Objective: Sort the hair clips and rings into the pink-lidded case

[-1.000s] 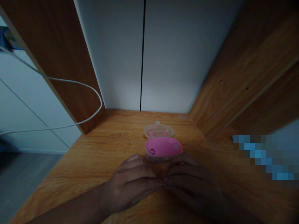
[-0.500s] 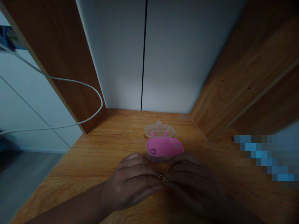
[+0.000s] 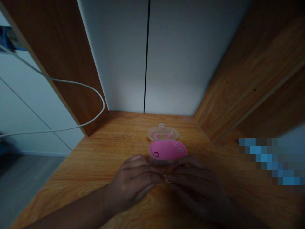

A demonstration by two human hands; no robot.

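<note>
- Pale gold pieces (image 3: 168,182), two arcs visible, sit between the hands; less of the left loop shows than half a second ago, so I cannot tell if they link.
- Left hand (image 3: 133,184) and right hand (image 3: 197,186), two, seem pinched on one each.
- Just beyond both hands: one pink-topped case (image 3: 166,150), one clear shell (image 3: 151,134) behind it.

A white cable (image 3: 104,103) loops before a brown wooden panel (image 3: 54,41).

The left hand (image 3: 135,181), the right hand (image 3: 199,183) and the left forearm (image 3: 82,203) are bare
</note>
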